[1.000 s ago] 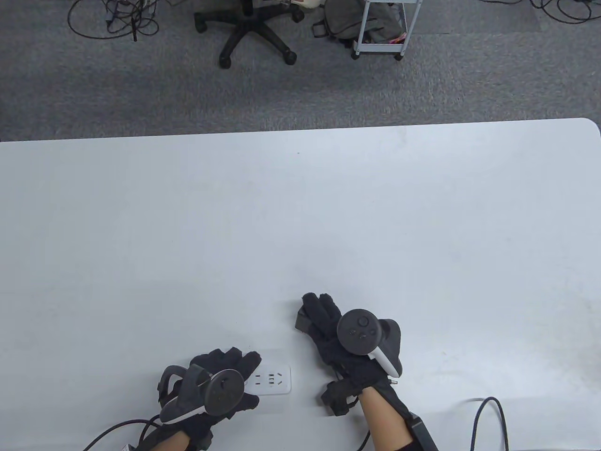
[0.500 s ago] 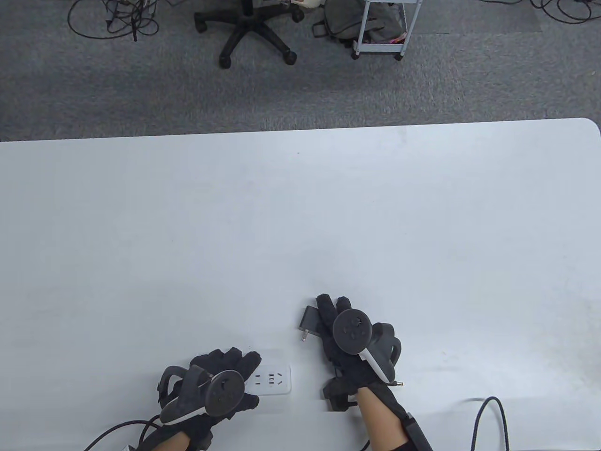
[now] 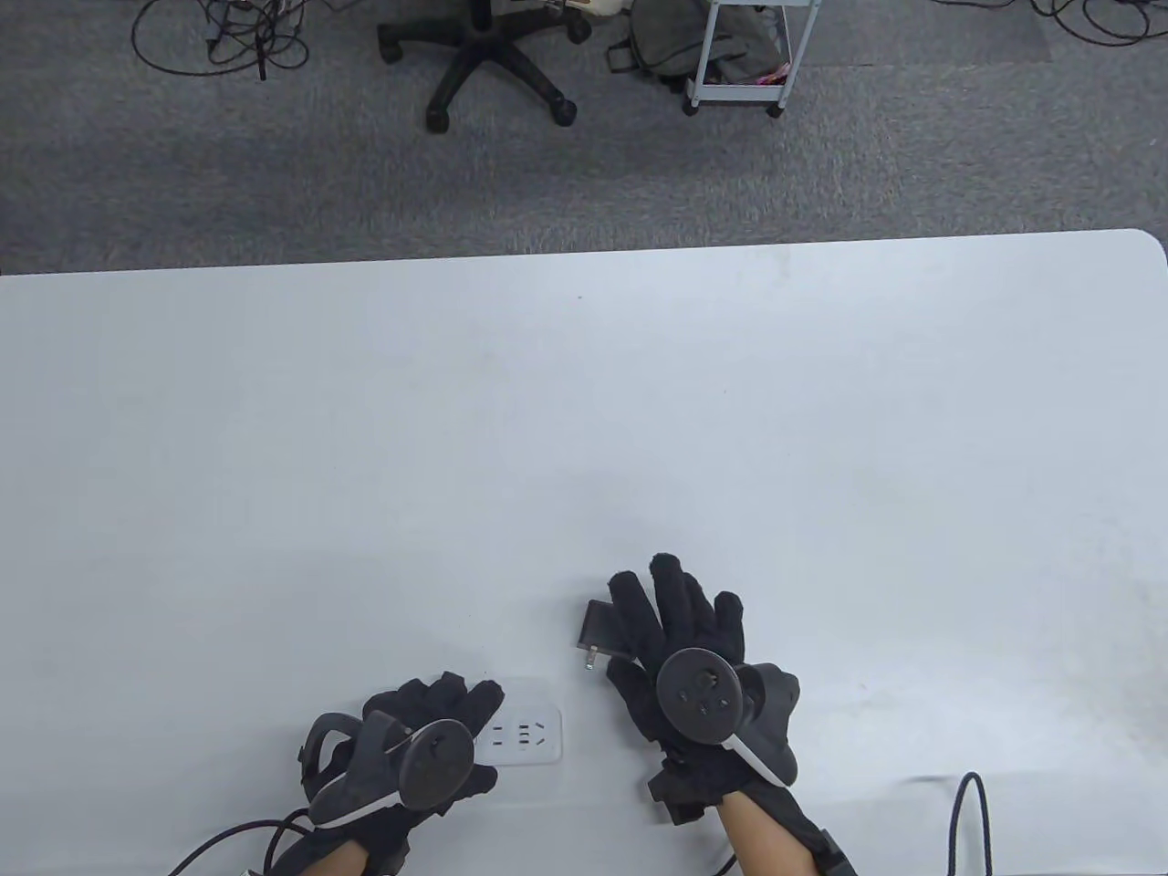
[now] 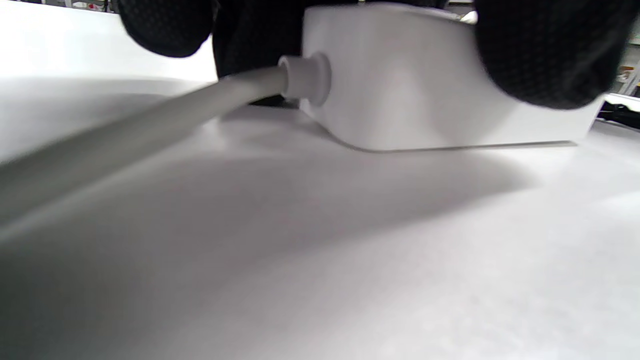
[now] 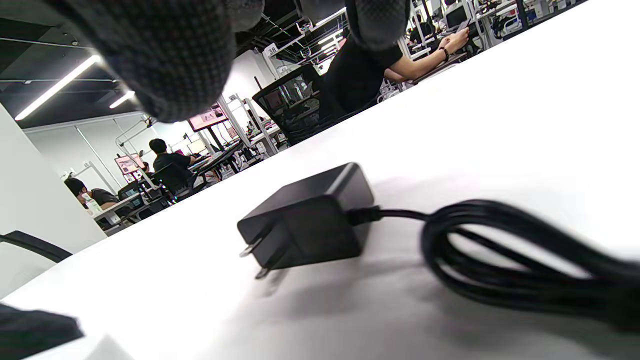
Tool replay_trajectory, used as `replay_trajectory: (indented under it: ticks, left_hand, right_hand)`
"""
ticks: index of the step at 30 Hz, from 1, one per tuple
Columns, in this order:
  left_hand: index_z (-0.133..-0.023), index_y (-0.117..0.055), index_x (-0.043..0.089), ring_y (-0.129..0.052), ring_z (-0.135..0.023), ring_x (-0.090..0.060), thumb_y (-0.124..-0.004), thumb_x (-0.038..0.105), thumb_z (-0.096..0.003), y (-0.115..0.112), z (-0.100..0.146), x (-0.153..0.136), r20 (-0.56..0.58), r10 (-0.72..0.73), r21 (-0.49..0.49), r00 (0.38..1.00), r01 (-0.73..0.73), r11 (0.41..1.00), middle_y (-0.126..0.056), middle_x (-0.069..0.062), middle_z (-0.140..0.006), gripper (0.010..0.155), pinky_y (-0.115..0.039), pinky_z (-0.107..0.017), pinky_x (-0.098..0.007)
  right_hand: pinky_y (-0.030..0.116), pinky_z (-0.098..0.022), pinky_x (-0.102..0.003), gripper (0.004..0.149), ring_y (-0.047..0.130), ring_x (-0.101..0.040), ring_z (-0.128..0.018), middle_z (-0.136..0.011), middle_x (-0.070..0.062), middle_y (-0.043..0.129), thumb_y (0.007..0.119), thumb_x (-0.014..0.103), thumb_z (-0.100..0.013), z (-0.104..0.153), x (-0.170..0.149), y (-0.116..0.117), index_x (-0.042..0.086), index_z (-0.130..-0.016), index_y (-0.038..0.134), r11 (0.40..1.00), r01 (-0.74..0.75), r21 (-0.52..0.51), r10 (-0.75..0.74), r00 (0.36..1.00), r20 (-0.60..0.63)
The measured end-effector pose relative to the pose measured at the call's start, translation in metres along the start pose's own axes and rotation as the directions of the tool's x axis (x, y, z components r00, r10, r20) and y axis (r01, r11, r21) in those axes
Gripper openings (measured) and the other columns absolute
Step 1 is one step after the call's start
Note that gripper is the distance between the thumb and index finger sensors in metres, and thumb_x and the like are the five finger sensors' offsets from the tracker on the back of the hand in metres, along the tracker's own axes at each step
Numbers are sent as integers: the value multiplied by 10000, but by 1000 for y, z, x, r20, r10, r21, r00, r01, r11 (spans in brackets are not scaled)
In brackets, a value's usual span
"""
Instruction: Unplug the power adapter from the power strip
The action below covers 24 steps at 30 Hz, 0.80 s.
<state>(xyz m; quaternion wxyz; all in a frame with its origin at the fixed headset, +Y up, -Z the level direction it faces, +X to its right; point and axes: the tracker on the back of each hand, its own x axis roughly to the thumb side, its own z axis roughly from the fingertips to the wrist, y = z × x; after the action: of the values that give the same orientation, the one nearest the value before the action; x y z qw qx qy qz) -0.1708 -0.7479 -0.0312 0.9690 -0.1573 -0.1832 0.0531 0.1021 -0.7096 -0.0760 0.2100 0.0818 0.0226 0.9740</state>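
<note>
The black power adapter (image 3: 598, 626) lies on its side on the white table (image 3: 584, 411), unplugged, with its prongs pointing toward the near edge. In the right wrist view the adapter (image 5: 310, 225) rests flat, with its coiled black cable (image 5: 500, 260) beside it. My right hand (image 3: 675, 602) hovers over the adapter's right side with fingers spread, holding nothing. The white power strip (image 3: 529, 735) lies at the near edge, left of the adapter. My left hand (image 3: 456, 703) holds its left end down. In the left wrist view my fingers sit on the power strip (image 4: 425, 90) beside its white cord (image 4: 150, 120).
A black cable (image 3: 967, 812) loops at the table's near right edge, and another (image 3: 228, 839) trails at the near left. An office chair (image 3: 484, 64) and a cart (image 3: 739, 55) stand on the floor beyond the far edge.
My right hand has let go of the adapter, spread its fingers and drawn back to the right. The adapter now lies uncovered on the table. My left hand has stayed on the strip.
</note>
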Motion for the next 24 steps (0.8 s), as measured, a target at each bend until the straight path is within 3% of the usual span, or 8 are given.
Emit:
replay_trajectory:
  ticks: [4, 6, 9, 12, 17, 24]
  left_hand:
    - [-1086, -562, 299, -799, -784, -326, -767, 694, -324, 7, 6, -11, -44, -16, 39, 999, 18, 999, -636, -139, -1119, 882, -608, -651, -553]
    - [-1113, -492, 299, -772, -819, -339, -738, 717, -335, 14, 13, -16, -64, 25, 113, 998, -17, 993, -575, -159, -1147, 917, -598, -657, -557]
    - [-1135, -401, 317, -669, -990, -369, -709, 744, -341, 25, 23, -24, -104, 41, 246, 994, -14, 969, -467, -131, -1204, 952, -541, -695, -628]
    - [-1135, -364, 332, -577, -1064, -398, -701, 747, -342, 28, 28, -30, -139, 31, 313, 990, 14, 950, -333, -135, -1237, 957, -525, -706, -645]
    - [-1136, -341, 339, -495, -1111, -421, -699, 747, -342, 27, 30, -45, -220, 9, 308, 976, 60, 949, -287, -121, -1246, 962, -501, -715, -662]
    - [-1138, -322, 341, -373, -1155, -455, -691, 750, -349, 20, 23, -57, -277, 5, 269, 961, 73, 960, -271, -97, -1255, 963, -404, -732, -727]
  right_hand:
    - [94, -754, -618, 840, 194, -273, -1142, -1164, 32, 90, 792, 568, -358, 15, -14, 0, 471, -1012, 275, 999, -33, -3, 33, 999, -28]
    - [66, -743, -622, 856, 126, -262, -1134, -1161, 30, 66, 789, 587, -351, 22, -20, 0, 472, -1011, 255, 999, -35, -6, 35, 999, -38]
    - [3, -730, -599, 887, 24, -231, -1107, -1132, 46, -12, 789, 604, -341, 24, -26, 0, 496, -988, 191, 999, -49, 5, 49, 996, -76]
    - [-46, -716, -577, 907, -53, -202, -1077, -1096, 70, -85, 776, 624, -335, 23, -30, 5, 515, -959, 126, 999, -50, -9, 49, 994, -94]
    - [-52, -711, -575, 915, -76, -198, -1064, -1078, 66, -112, 754, 637, -339, 23, -29, 16, 520, -941, 75, 989, -133, 58, 138, 985, -106]
    - [-75, -701, -563, 924, -111, -186, -1047, -1055, 78, -160, 750, 638, -341, 21, -39, 19, 526, -917, 36, 991, -92, 97, 105, 984, -143]
